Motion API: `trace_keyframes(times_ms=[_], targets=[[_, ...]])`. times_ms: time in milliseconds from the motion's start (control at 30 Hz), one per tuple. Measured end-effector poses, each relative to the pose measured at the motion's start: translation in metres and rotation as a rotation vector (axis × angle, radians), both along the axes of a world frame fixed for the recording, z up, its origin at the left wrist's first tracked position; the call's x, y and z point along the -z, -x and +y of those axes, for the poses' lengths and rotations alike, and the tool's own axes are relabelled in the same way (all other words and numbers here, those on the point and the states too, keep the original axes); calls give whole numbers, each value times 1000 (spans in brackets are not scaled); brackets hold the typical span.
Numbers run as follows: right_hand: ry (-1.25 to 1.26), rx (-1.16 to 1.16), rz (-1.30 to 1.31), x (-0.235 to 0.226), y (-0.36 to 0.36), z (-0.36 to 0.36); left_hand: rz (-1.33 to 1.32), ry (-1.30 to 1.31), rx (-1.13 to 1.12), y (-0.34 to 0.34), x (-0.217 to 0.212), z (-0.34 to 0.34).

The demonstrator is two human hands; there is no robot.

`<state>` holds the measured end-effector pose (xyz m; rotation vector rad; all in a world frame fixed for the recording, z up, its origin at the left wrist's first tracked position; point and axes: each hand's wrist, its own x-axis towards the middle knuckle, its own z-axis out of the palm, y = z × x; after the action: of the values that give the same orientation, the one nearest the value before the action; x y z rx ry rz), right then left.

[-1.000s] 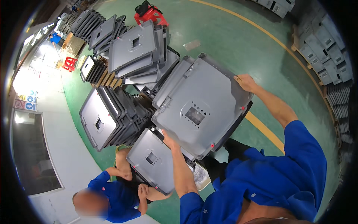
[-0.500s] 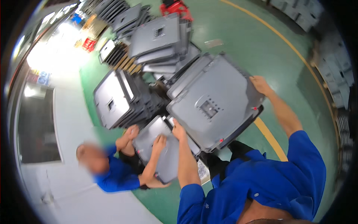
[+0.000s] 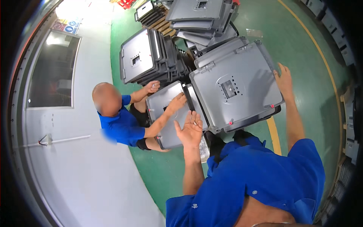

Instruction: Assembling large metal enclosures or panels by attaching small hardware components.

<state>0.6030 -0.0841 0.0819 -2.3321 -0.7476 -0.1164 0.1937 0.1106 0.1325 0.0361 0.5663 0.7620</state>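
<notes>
A large grey panel (image 3: 242, 75) with a square cut-out, surrounding holes and two small red pieces on its near edge lies on top of a stack in front of me. My right hand (image 3: 283, 81) is open at its right edge, fingers raised and thumb side close to the rim. Nearer to me, my left hand (image 3: 190, 130) is open, palm up, between that panel and a smaller grey panel (image 3: 166, 125). A tiny shiny spot shows near the base of its fingers; whether it is a ring or a loose metal piece I cannot tell.
A crouching co-worker in blue (image 3: 121, 117) has one hand on the smaller panel and the other by its far corner. Stacked grey panels (image 3: 138, 56) stand behind; another pile (image 3: 196, 11) rises at the back. A white wall (image 3: 87, 166) runs along the left.
My left hand has come off the panel's near left corner and turned palm up. My right hand has loosened from the right edge. The view has shifted, and the co-worker's hand has moved to the panel's far edge.
</notes>
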Motion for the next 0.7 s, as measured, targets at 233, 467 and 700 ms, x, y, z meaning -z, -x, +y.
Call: trace_keyframes(times_ms=[233,467,700], targets=[[-273,-750,91,-79,124,70,-48,-88,-9,-6,-46,-31],[-385,-1368,27,-89,235,96,-52,-46,171,5,-28,-55],[-227,-1419,50,-62,261,104,-12,-15,301,23,-1,-39]])
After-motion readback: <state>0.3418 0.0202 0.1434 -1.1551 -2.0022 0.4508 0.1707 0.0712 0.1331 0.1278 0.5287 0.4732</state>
